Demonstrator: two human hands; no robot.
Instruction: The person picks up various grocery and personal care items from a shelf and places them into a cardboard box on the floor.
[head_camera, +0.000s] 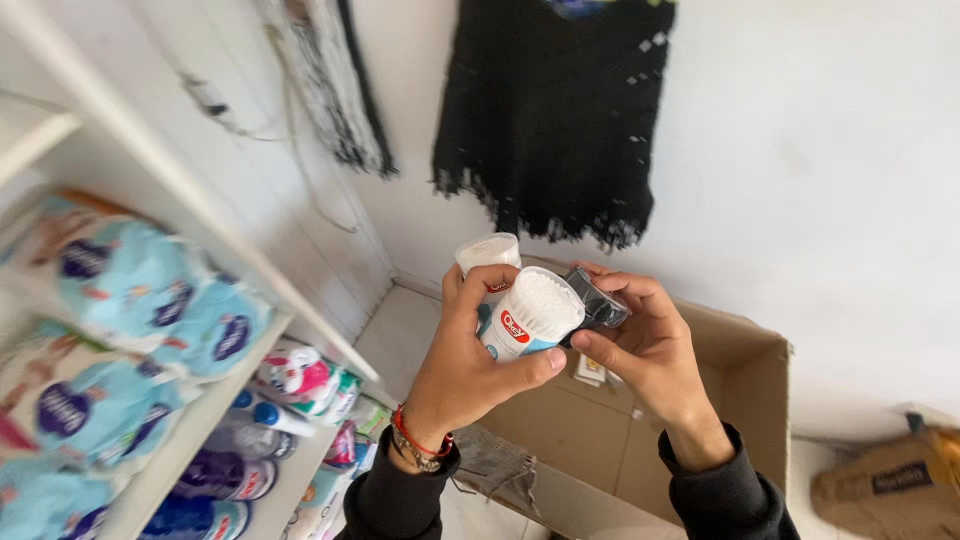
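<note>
My left hand (468, 362) grips two round white tubs of cotton swabs. The nearer tub (530, 312) shows its white swab tips, and the second tub (488, 254) sits behind it, partly hidden by my fingers. My right hand (640, 335) holds a small dark clear-wrapped packet (598, 302) against the side of the nearer tub. Both hands are raised above an open cardboard box (745, 385). I wear dark sleeves, with a red band and a bracelet on the left wrist.
White shelves (190, 440) on the left carry blue and white soft packs (150, 290), bottles (250, 430) and small colourful packets (305, 375). A black garment (560, 110) hangs on the white wall. A brown bag (890, 485) lies at the lower right.
</note>
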